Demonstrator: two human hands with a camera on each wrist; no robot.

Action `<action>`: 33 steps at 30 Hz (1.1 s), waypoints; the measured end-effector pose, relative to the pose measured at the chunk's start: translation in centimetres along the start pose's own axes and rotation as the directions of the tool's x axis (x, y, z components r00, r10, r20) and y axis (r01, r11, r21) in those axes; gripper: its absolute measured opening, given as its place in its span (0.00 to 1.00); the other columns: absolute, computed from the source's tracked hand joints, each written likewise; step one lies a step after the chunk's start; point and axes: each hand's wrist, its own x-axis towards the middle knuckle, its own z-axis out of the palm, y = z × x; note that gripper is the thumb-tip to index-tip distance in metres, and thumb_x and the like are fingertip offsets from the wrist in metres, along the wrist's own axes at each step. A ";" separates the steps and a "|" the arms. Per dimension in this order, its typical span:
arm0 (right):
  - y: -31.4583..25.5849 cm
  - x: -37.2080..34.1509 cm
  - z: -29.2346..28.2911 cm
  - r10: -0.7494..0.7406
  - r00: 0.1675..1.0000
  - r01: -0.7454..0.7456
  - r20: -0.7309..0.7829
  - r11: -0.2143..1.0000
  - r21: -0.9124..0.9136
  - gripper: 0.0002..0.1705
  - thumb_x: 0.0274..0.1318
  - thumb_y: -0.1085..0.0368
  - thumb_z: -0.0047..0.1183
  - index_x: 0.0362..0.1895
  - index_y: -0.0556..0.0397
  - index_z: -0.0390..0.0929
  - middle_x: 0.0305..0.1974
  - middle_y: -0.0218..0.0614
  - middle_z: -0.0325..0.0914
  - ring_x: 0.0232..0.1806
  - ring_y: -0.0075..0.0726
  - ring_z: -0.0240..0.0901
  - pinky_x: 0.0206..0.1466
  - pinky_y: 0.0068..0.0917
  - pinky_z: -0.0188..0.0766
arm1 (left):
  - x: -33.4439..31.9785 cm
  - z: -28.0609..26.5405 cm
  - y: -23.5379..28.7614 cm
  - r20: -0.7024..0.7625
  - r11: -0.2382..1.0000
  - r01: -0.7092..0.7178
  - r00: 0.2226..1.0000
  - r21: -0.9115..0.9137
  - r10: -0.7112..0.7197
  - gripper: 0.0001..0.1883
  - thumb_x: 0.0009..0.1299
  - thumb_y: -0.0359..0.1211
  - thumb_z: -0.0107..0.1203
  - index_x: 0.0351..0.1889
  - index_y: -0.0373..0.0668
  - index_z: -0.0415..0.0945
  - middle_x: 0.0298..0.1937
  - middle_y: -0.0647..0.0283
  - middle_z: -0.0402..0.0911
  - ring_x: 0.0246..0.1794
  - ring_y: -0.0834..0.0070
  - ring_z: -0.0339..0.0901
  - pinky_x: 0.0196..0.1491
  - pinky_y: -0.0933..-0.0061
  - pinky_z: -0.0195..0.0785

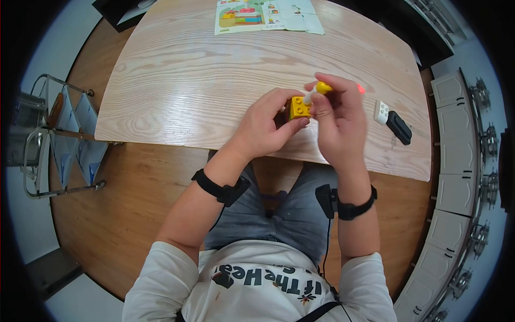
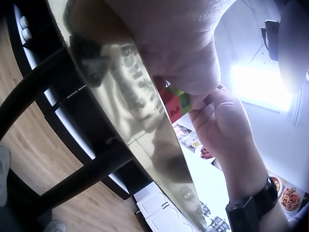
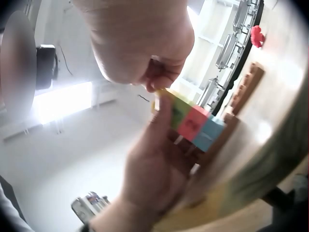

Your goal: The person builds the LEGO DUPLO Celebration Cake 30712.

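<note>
left hand (image 1: 263, 126): grips block stack (image 1: 300, 106) | right hand (image 1: 341, 118): pinches figure (image 1: 323, 87) | stack between

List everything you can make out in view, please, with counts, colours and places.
Table: one, pale wood, centre
Leaflet: one, multicoloured, table's far edge
Block stack: one, yellow, green, red, blue, in left hand
Small piece: one, yellow and white, in right hand
Red piece: one, right of right hand
Studded block: one, white, table's right
Elongated object: one, black, beside studded block
Cabinets: several, white, far right
Hands: two, bare, left and right
</note>
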 end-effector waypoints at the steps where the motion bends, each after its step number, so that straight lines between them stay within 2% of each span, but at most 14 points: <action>1: 0.7 -0.1 0.6 -0.023 0.999 0.025 -0.036 0.997 0.076 0.17 0.77 0.74 0.56 0.65 0.54 0.76 0.48 0.38 0.87 0.46 0.28 0.84 0.53 0.26 0.81 | 0.0 0.1 -0.2 -0.004 1.000 -0.017 1.000 -0.009 0.017 0.24 0.71 0.37 0.74 0.63 0.43 0.80 0.50 0.57 0.85 0.42 0.64 0.85 0.42 0.68 0.80; 4: 0.5 0.0 0.6 0.001 0.999 0.002 -0.040 0.997 0.074 0.16 0.77 0.74 0.57 0.64 0.53 0.78 0.47 0.37 0.87 0.45 0.29 0.85 0.51 0.26 0.82 | 0.1 -0.1 0.3 -0.011 1.000 -0.005 1.000 0.015 0.005 0.24 0.71 0.36 0.74 0.63 0.43 0.80 0.50 0.56 0.85 0.43 0.64 0.85 0.42 0.67 0.80; 8: 0.5 0.1 0.8 -0.047 0.999 0.047 0.012 0.999 0.018 0.16 0.75 0.75 0.58 0.63 0.53 0.79 0.47 0.38 0.87 0.43 0.31 0.85 0.49 0.28 0.82 | 0.0 -0.5 1.0 0.013 0.998 0.053 0.998 0.037 -0.054 0.25 0.71 0.36 0.74 0.64 0.43 0.80 0.50 0.56 0.85 0.43 0.64 0.85 0.43 0.67 0.80; 11: 0.7 -0.6 0.6 -0.071 0.997 0.071 0.000 0.997 -0.008 0.16 0.75 0.74 0.59 0.63 0.52 0.80 0.47 0.38 0.87 0.42 0.32 0.85 0.48 0.28 0.82 | 0.0 -0.2 0.9 -0.023 1.000 -0.013 1.000 0.010 0.013 0.26 0.71 0.37 0.74 0.65 0.42 0.81 0.50 0.56 0.85 0.43 0.63 0.85 0.43 0.67 0.80; 14: 0.8 -0.9 0.3 -0.079 0.997 0.079 0.001 0.996 -0.041 0.16 0.75 0.74 0.59 0.63 0.52 0.81 0.46 0.38 0.87 0.42 0.33 0.86 0.47 0.28 0.82 | -0.1 0.0 0.1 0.010 0.999 -0.045 0.999 0.025 0.045 0.26 0.71 0.38 0.75 0.65 0.42 0.82 0.50 0.56 0.86 0.43 0.62 0.85 0.43 0.66 0.81; 17: 0.3 -0.8 0.2 -0.064 0.998 0.066 0.021 0.993 -0.093 0.17 0.75 0.73 0.60 0.64 0.51 0.81 0.47 0.39 0.87 0.42 0.34 0.86 0.47 0.28 0.83 | -0.3 -0.6 0.8 0.081 0.998 0.034 0.996 0.057 -0.038 0.24 0.74 0.28 0.71 0.66 0.40 0.76 0.54 0.63 0.83 0.52 0.78 0.82 0.50 0.73 0.78; 20: -0.1 -0.7 -0.1 -0.055 0.998 0.060 0.039 0.986 -0.152 0.18 0.74 0.72 0.60 0.65 0.51 0.82 0.49 0.39 0.87 0.40 0.34 0.85 0.46 0.29 0.82 | -0.2 -0.8 1.2 0.092 0.991 0.006 0.996 0.132 -0.019 0.24 0.74 0.28 0.71 0.66 0.40 0.77 0.54 0.63 0.83 0.51 0.78 0.82 0.51 0.74 0.78; 22: 0.1 -0.8 -0.2 -0.054 0.998 0.058 0.036 0.989 -0.138 0.19 0.73 0.71 0.63 0.65 0.50 0.82 0.50 0.38 0.88 0.37 0.34 0.84 0.44 0.28 0.82 | -0.1 -0.7 1.0 0.077 0.996 0.005 0.997 0.090 -0.012 0.23 0.75 0.28 0.70 0.66 0.39 0.77 0.53 0.63 0.83 0.50 0.78 0.82 0.50 0.74 0.78; 23: 0.0 -0.9 -0.5 -0.012 0.999 0.017 0.034 0.985 -0.170 0.20 0.71 0.71 0.64 0.65 0.50 0.82 0.51 0.39 0.87 0.38 0.35 0.83 0.45 0.29 0.81 | -0.2 -0.6 0.8 0.072 0.998 0.007 0.997 0.068 -0.012 0.23 0.75 0.29 0.70 0.66 0.39 0.77 0.53 0.63 0.83 0.50 0.78 0.83 0.50 0.74 0.78; 26: 0.0 -1.8 -1.6 0.079 0.997 -0.076 0.001 0.953 -0.292 0.24 0.66 0.68 0.69 0.65 0.51 0.82 0.55 0.42 0.85 0.43 0.40 0.82 0.48 0.32 0.80 | -0.2 0.0 0.1 -0.032 1.000 -0.024 0.999 0.003 0.024 0.23 0.72 0.37 0.74 0.62 0.41 0.80 0.49 0.56 0.85 0.42 0.64 0.84 0.45 0.67 0.79; 28: 2.0 -2.8 -2.1 0.073 0.995 -0.092 -0.062 0.906 -0.413 0.26 0.63 0.66 0.72 0.64 0.51 0.83 0.58 0.43 0.83 0.49 0.45 0.81 0.53 0.36 0.79 | -0.4 -0.5 0.4 0.001 0.997 0.030 1.000 0.070 -0.031 0.23 0.76 0.31 0.70 0.66 0.40 0.76 0.52 0.59 0.84 0.48 0.72 0.84 0.49 0.71 0.80; 29: 3.5 -3.5 -2.8 0.040 0.999 -0.046 -0.023 0.858 -0.512 0.26 0.63 0.66 0.72 0.64 0.51 0.83 0.59 0.44 0.82 0.52 0.48 0.80 0.56 0.39 0.78 | -0.5 -0.6 0.5 0.020 0.993 0.058 0.998 0.102 -0.060 0.23 0.78 0.28 0.68 0.69 0.39 0.74 0.54 0.61 0.83 0.51 0.77 0.84 0.51 0.73 0.80; 31: 5.4 -4.5 -3.7 -0.011 0.999 0.042 0.050 0.725 -0.687 0.25 0.62 0.64 0.72 0.63 0.51 0.84 0.61 0.45 0.80 0.58 0.53 0.77 0.62 0.44 0.76 | -0.5 -0.5 0.4 0.005 0.994 0.076 0.997 0.073 -0.076 0.24 0.79 0.28 0.66 0.70 0.38 0.72 0.54 0.60 0.83 0.51 0.76 0.84 0.53 0.73 0.80; 33: 5.8 -4.6 -4.0 0.045 0.998 -0.007 0.042 0.769 -0.639 0.24 0.63 0.63 0.72 0.62 0.51 0.85 0.60 0.45 0.81 0.59 0.56 0.76 0.63 0.46 0.76 | -0.5 0.0 -0.2 -0.041 0.998 0.063 0.997 0.019 -0.063 0.25 0.78 0.30 0.67 0.71 0.39 0.72 0.53 0.59 0.84 0.49 0.74 0.83 0.51 0.71 0.80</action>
